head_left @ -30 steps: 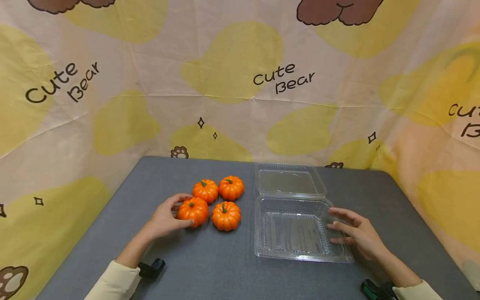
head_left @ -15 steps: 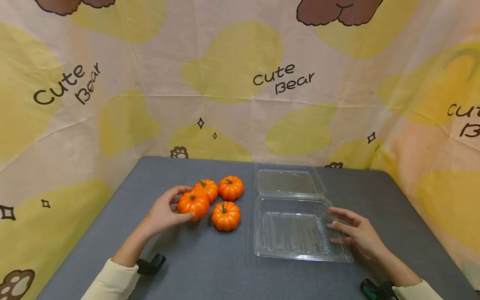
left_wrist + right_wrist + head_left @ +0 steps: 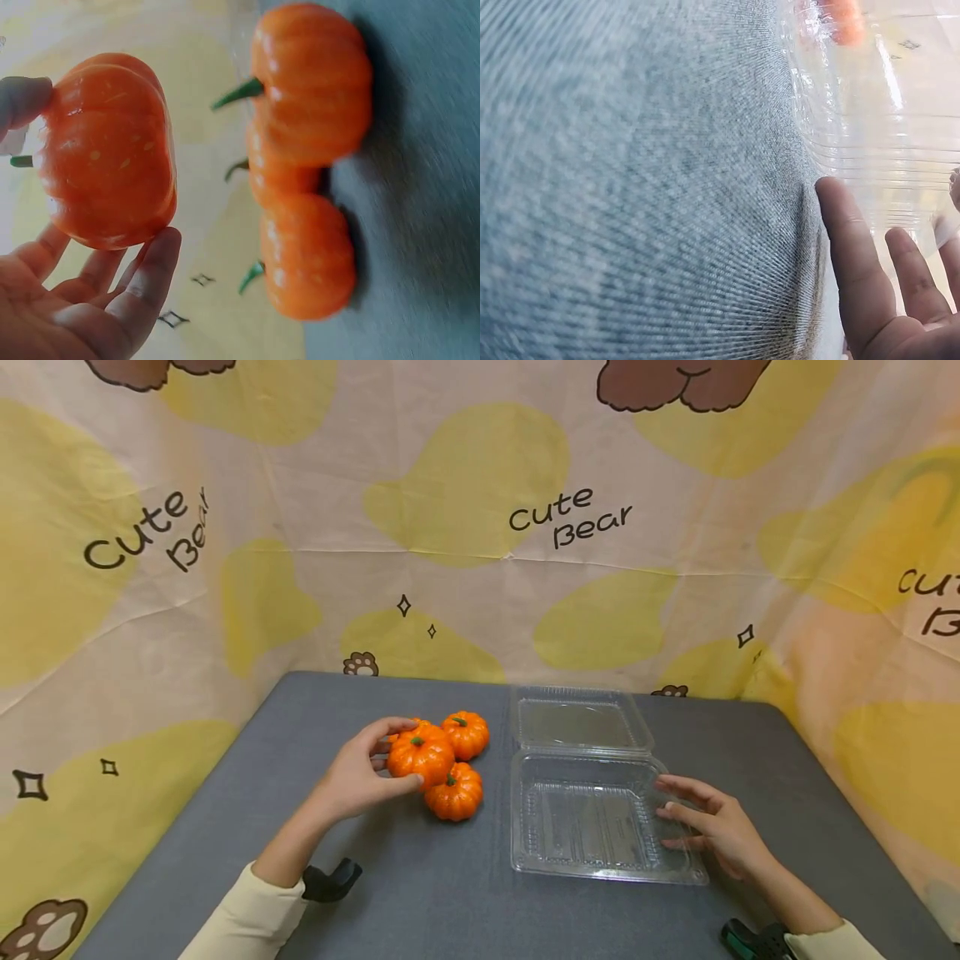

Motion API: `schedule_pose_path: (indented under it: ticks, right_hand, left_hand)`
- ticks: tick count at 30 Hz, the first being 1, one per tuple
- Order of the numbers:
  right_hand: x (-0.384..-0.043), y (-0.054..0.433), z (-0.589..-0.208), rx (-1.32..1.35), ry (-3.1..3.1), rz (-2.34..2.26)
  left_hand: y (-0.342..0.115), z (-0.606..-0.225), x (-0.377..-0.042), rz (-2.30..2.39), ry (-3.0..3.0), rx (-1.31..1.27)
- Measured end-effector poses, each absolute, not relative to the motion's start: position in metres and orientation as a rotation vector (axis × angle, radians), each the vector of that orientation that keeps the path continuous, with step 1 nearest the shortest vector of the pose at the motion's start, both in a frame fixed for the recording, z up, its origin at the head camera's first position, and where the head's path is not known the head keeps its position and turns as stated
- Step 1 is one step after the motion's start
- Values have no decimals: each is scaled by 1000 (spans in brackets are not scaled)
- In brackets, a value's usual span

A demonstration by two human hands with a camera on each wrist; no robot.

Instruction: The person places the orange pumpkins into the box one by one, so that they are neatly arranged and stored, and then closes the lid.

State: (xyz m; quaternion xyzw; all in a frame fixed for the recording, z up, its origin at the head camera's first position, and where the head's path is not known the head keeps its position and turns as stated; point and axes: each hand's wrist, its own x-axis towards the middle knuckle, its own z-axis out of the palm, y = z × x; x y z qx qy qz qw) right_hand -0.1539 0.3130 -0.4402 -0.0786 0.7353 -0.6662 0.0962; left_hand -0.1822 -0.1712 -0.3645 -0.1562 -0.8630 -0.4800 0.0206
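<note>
My left hand [image 3: 356, 783] grips a small orange pumpkin [image 3: 422, 758] between thumb and fingers. The left wrist view has this pumpkin [image 3: 109, 157] raised off the table, its green stem to the left. Behind it in the head view, another pumpkin is mostly hidden. Two more stand beside it: one at the back [image 3: 467, 737] and one in front [image 3: 456, 797]. At the right, an open clear plastic clamshell container [image 3: 585, 875] lies with its lid [image 3: 577, 745] folded back. My right hand [image 3: 726, 828] rests at the container's right wall, its fingers loosely extended.
A grey cloth-covered table [image 3: 442, 902] carries everything. A patterned fabric backdrop [image 3: 465, 485] rises behind the table and along both sides. Dark wrist-worn devices show at the left wrist [image 3: 330, 881] and the right wrist [image 3: 753, 939].
My left hand has lifted the front-left pumpkin and carried it right and away from me, so it now covers most of the pumpkin behind. The right hand and container have stayed put.
</note>
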Motion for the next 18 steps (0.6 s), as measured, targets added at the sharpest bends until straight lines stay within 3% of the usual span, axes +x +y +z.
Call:
schedule_pose_path:
  ticks: [18]
  right_hand:
    - [-152,313,-439,-178,2235,-1919]
  left_hand:
    - [-107,-370,-176,-1679,-2611,-650]
